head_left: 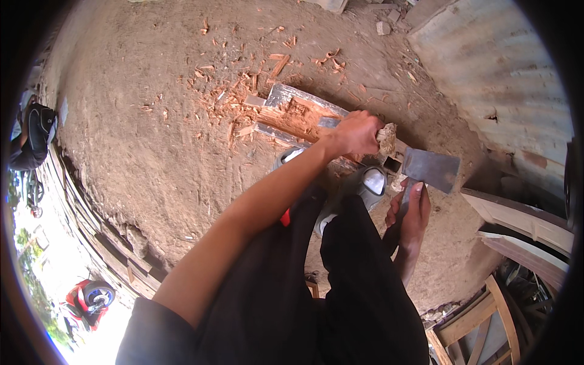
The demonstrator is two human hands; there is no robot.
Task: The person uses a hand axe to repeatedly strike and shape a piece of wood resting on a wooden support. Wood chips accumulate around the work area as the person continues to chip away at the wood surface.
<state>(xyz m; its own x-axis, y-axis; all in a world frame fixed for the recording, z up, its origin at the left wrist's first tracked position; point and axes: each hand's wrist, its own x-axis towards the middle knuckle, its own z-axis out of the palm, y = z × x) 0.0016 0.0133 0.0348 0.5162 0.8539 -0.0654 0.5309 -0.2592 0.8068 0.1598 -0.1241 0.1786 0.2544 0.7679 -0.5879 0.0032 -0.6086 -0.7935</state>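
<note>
My left hand point(359, 134) grips a chisel with a pale, battered handle top point(387, 139); its flat metal blade point(328, 121) rests in the carved hollow of a wooden workpiece point(297, 109) with weathered edges, lying on the dirt. My right hand point(412, 210) holds a tool with a wide, flat, dark metal head point(431, 169) upright beside the chisel's handle, right of the wood. My feet in grey-green footwear point(362, 191) are just below the workpiece, partly hidden by my left arm.
Reddish shavings point(219, 97) litter the dirt floor point(140, 73). A corrugated metal wall point(480, 73) rises at upper right. Wooden boards point(517, 219) and a wooden frame point(480, 310) stand at right. At left are stacked planks point(79, 201), a black bag-like object point(36, 137) and a red motorbike point(91, 304).
</note>
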